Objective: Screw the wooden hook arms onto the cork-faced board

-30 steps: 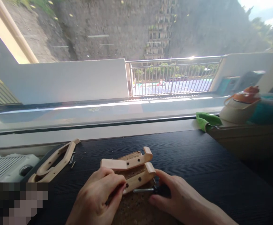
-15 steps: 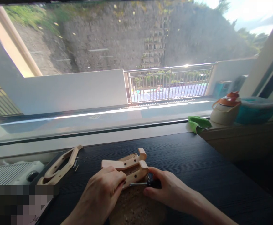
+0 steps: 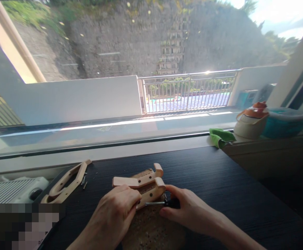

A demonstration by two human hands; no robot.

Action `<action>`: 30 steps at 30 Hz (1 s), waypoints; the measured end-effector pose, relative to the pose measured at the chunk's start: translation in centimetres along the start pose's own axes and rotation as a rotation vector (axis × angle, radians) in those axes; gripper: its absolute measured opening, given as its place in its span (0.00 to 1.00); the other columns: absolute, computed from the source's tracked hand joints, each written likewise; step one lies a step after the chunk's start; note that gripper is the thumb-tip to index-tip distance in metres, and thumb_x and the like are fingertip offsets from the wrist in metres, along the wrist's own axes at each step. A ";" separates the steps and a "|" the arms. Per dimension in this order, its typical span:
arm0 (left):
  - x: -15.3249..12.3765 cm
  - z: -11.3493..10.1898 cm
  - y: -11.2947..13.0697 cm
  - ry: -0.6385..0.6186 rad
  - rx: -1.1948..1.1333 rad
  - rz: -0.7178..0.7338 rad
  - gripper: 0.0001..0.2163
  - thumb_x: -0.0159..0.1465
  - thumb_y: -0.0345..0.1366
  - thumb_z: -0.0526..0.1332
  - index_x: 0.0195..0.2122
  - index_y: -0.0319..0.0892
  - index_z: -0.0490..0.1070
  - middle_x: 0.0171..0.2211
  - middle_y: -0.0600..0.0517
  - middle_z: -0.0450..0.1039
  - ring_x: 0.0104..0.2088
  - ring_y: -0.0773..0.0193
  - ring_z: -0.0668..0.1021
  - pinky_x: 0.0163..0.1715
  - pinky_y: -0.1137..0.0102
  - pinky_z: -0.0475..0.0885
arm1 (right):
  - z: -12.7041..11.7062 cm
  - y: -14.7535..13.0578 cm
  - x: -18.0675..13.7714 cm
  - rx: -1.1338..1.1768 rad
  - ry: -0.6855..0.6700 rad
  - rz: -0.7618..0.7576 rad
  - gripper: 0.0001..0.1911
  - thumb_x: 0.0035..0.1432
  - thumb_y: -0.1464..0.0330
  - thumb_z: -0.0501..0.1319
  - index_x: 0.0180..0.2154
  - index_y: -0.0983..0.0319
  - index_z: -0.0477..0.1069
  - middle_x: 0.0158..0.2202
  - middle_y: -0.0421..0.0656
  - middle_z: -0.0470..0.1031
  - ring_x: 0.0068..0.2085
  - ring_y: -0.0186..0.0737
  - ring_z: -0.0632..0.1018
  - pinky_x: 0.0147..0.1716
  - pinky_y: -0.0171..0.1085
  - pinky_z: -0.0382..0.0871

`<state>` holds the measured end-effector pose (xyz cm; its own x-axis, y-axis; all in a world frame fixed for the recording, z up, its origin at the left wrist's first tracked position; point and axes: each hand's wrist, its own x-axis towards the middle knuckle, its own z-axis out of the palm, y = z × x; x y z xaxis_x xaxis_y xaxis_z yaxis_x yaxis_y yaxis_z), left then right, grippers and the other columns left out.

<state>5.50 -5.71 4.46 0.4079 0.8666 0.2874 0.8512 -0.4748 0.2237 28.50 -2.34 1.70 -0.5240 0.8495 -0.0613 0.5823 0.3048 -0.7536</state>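
Note:
Two pale curved wooden pieces with dark holes lie over a worn brown board (image 3: 154,225). My left hand (image 3: 115,208) is closed at the left part of the nearer wooden piece (image 3: 154,191), hiding that end; whether its fingertips also pinch something small cannot be seen. The farther wooden piece (image 3: 132,182) rests just beyond my knuckles. My right hand (image 3: 185,205) is closed around the black handle of a screwdriver (image 3: 171,203). Its metal shaft points left, across the front of the nearer piece, with the tip close to my left fingers.
Another pair of joined wooden pieces (image 3: 73,185) lies at the left edge of the dark table (image 3: 206,173), beside several screws (image 3: 83,181). A white slatted appliance (image 3: 16,191) stands farther left. On the right sill are a green cloth (image 3: 220,137), a bottle (image 3: 250,121) and a teal bin (image 3: 288,121).
Both hands, the screwdriver and the wooden pieces keep nearly the same places. The whole view has shifted only slightly.

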 end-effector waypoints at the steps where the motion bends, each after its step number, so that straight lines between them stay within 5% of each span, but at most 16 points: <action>1: 0.0 0.0 0.0 -0.001 -0.008 -0.005 0.09 0.57 0.23 0.56 0.29 0.45 0.71 0.29 0.56 0.75 0.32 0.66 0.77 0.34 0.73 0.68 | 0.0 0.0 0.0 -0.001 -0.002 0.004 0.25 0.51 0.58 0.60 0.52 0.57 0.68 0.38 0.41 0.77 0.38 0.41 0.75 0.37 0.35 0.65; 12: 0.1 0.3 -0.1 -0.067 -0.065 -0.069 0.08 0.59 0.24 0.55 0.28 0.44 0.69 0.30 0.56 0.74 0.33 0.67 0.76 0.35 0.72 0.65 | 0.4 0.5 0.2 0.002 0.009 0.003 0.24 0.51 0.58 0.61 0.51 0.54 0.69 0.35 0.38 0.77 0.34 0.39 0.75 0.31 0.33 0.63; 19: 0.7 -0.2 0.3 -0.085 -0.099 -0.135 0.07 0.60 0.28 0.57 0.26 0.45 0.68 0.29 0.58 0.73 0.32 0.67 0.74 0.33 0.72 0.63 | 0.7 0.7 0.3 -0.010 0.025 0.030 0.27 0.51 0.59 0.61 0.54 0.55 0.67 0.43 0.41 0.77 0.41 0.43 0.76 0.36 0.35 0.65; 30: 0.2 1.1 0.0 0.051 -0.022 -0.049 0.08 0.56 0.24 0.58 0.26 0.45 0.66 0.27 0.57 0.74 0.30 0.65 0.74 0.32 0.72 0.64 | 0.7 0.6 0.3 0.023 0.014 0.010 0.26 0.52 0.62 0.60 0.54 0.58 0.68 0.47 0.43 0.76 0.44 0.45 0.76 0.39 0.35 0.69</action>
<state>5.96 -5.42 3.51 0.3479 0.8802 0.3228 0.8622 -0.4356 0.2586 28.26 -2.16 0.76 -0.5094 0.8584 -0.0599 0.5729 0.2864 -0.7680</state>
